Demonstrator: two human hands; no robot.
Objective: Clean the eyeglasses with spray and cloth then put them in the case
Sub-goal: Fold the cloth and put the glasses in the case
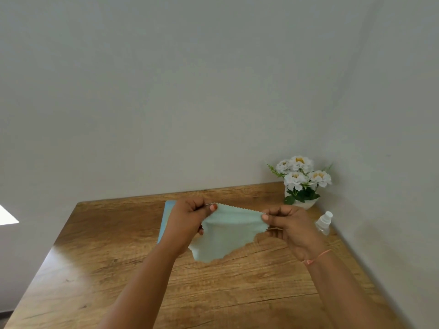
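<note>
Wooden table (95,269) | 1 cloth (228,233), pinched by left grip (187,222) and right grip (289,226) | 1 spray bottle (324,223) | 1 flowerpot (306,204)

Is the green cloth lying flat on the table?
No, the left hand and the right hand each pinch the top edge of the cloth, so it hangs spread between them.

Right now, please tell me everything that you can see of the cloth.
The cloth is pale mint green, thin and soft-looking, with zigzag-cut edges. It is held up over the table, stretched along its top edge. The left hand pinches one upper corner and the right hand pinches the other. The lower part hangs loose in soft folds and narrows to a point. I cannot tell whether that point touches the table.
</note>
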